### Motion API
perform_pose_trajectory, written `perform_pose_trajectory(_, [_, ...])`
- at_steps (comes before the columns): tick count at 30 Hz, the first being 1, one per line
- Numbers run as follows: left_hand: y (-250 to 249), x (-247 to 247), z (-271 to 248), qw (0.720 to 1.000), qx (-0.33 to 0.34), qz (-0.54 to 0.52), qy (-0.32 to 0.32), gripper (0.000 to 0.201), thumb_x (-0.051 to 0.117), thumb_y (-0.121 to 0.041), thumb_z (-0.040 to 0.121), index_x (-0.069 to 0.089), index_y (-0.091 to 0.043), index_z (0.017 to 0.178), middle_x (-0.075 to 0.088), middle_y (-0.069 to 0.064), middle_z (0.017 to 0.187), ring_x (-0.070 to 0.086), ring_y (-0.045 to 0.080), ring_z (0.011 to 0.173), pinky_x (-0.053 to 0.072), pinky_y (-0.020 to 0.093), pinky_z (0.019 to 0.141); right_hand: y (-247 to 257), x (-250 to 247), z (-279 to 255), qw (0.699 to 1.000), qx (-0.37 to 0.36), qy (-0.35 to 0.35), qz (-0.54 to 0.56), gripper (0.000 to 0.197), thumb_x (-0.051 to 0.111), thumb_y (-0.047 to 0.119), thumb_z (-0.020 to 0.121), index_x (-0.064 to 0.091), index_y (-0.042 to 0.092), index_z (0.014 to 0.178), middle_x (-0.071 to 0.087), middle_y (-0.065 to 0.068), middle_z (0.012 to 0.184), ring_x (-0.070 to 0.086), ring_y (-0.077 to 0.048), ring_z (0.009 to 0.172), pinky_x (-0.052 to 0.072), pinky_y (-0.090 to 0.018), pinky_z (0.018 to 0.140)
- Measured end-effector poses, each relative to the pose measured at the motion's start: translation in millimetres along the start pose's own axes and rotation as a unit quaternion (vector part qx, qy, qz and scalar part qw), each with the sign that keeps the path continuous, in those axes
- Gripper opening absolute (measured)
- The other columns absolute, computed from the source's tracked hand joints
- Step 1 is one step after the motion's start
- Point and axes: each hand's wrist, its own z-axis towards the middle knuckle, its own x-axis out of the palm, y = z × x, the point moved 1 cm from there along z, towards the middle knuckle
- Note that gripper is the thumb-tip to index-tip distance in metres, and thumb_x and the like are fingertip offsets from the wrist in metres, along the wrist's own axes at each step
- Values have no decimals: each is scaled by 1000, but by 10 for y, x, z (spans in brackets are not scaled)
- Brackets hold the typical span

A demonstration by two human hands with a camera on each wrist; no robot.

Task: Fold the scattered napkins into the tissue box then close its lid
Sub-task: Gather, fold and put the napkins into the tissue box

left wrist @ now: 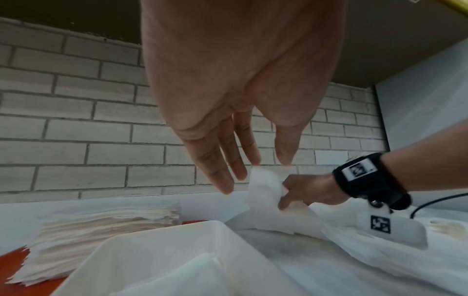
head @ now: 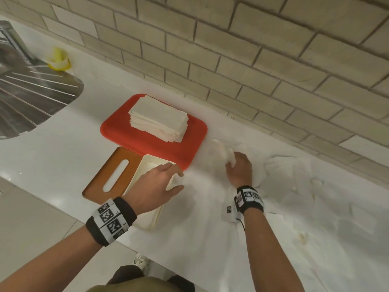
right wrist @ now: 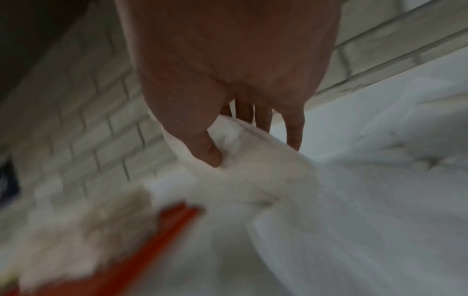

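Note:
The open cream tissue box (head: pixel 145 163) stands on the white counter with folded napkins inside (left wrist: pixel 202 266). Its brown slotted lid (head: pixel 101 182) lies flat to its left. My left hand (head: pixel 179 181) hovers over the box's far right corner with straight fingers (left wrist: pixel 225 180) and holds nothing. My right hand (head: pixel 231 163) pinches a crumpled white napkin (head: pixel 228 153) just right of the box; thumb and fingers grip it (right wrist: pixel 235 140). The left wrist view shows the napkin (left wrist: pixel 263 186) lifted off the counter. Several loose napkins (head: pixel 294 175) lie spread to the right.
A red tray (head: pixel 195 133) behind the box carries a tall stack of flat napkins (head: pixel 157 119). A steel sink drainer (head: pixel 31 98) and a yellow cup (head: pixel 57 60) sit far left. The brick wall (head: pixel 231 60) runs along the back; the counter's front edge (head: pixel 69 205) is near me.

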Motion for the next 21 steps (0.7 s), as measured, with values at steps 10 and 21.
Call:
perform_pose_trajectory(10, [-482, -246, 365, 958, -58, -279, -38, 82, 74, -76, 84, 47, -32, 149, 59, -16, 146, 60, 4, 127, 52, 30, 105, 726, -977, -1139, 918, -64, 181, 346, 18, 73, 23, 104, 76, 16, 121, 82, 5, 114, 78, -16, 107, 62, -35, 90])
perform_pose_trajectory(21, [344, -825, 73, 973, -92, -161, -137, 42, 73, -60, 93, 68, -25, 116, 74, -13, 104, 70, 4, 85, 50, 20, 65, 1579, -73, -1879, 911, -13, 65, 407, 53, 68, 8, 103, 40, 38, 137, 81, -4, 96, 79, -17, 84, 65, -39, 78])
